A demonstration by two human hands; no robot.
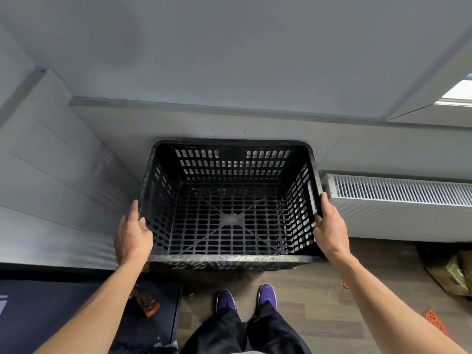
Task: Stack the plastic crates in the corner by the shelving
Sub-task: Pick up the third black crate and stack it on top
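Black slatted crate (pixel 231 203) between my grips, left hand (pixel 132 235) clasping its left rim, right hand (pixel 330 227) clasping its right rim, both arms outstretched, radiator (pixel 398 194) just right of my right grip.

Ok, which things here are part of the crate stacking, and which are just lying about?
Part of the job:
black crate
left hand on its left rim
right hand on its right rim

Lying about:
radiator
orange item on the dark mat
red mesh piece
bag
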